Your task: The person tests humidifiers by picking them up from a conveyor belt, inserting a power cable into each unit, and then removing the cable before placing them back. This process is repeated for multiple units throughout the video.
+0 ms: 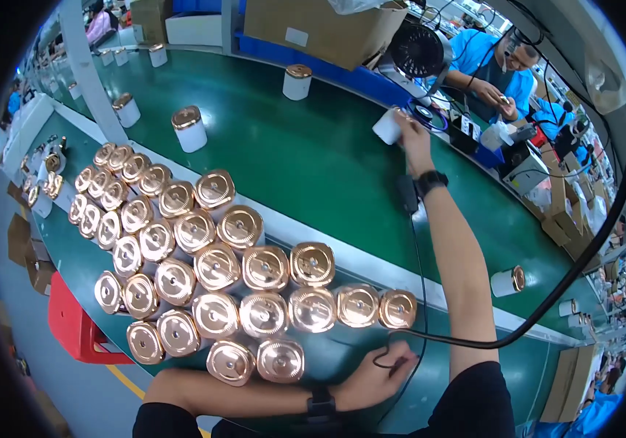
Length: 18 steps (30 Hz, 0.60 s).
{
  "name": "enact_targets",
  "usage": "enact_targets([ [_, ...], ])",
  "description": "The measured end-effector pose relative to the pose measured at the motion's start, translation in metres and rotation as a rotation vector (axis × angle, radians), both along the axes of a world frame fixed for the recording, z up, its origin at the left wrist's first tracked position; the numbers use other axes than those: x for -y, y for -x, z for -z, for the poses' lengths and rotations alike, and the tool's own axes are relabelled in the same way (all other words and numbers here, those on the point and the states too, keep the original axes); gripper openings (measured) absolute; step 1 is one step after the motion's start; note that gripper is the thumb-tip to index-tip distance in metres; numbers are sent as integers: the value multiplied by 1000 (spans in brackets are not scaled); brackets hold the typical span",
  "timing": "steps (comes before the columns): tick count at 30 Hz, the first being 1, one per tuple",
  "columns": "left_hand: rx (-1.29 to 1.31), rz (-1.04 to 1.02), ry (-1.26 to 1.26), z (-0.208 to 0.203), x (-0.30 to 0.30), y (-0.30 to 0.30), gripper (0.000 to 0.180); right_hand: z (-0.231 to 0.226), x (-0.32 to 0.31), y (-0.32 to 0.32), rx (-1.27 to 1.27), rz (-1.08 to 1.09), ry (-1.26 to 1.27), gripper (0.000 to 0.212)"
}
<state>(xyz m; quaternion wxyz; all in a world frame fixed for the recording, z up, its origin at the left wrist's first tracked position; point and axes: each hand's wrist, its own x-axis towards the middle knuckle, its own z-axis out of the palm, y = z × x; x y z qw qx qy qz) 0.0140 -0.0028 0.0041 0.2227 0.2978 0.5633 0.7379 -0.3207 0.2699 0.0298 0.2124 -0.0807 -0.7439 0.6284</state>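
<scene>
My right hand (413, 139) reaches out over the green conveyor belt (313, 160), closed around a white rounded-square housing (387, 128). The housing hangs tilted near the belt's far edge. Close to my body, my left hand (375, 376) is curled, fingers closed round a thin black cable (380, 358); its fingertips are slightly blurred. Left of that hand stand rows of similar housings with shiny copper tops (265, 314), packed together on the green bench. A small black box on a cord (406, 193) hangs beside my right wrist.
More copper-topped housings (297, 82) stand spaced along the belt; one (508, 281) lies on its side at right. A thick black cable (546, 314) arcs across the right. Across the belt are a fan (416, 51) and a co-worker in blue (473, 55). A red stool (72, 321) stands lower left.
</scene>
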Motion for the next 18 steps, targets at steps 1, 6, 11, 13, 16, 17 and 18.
enact_targets([
  [1, 33, 26, 21, 1, 1, 3, 7, 2, 0, -26, -15, -28, 226, 50],
  [6, -28, -57, -49, 5, 2, 9, 5, -13, 57, -223, -78, -24, 751, 52],
  [11, -3, 21, -53, 1, 4, 13, 6, 1, 101, -341, 24, -51, 447, 59],
  [13, -1, 43, -50, 0, 4, 10, 7, 1, 109, -358, 58, -16, 380, 61],
  [16, -21, 46, -62, -1, 3, 6, 9, 1, 107, -364, 123, -102, 293, 71],
  [17, -30, 50, -59, -1, 3, 5, 10, 1, 104, -367, 124, -98, 298, 71],
  [18, -40, 52, -57, -1, 4, 5, 10, 2, 102, -368, 130, -113, 279, 74],
])
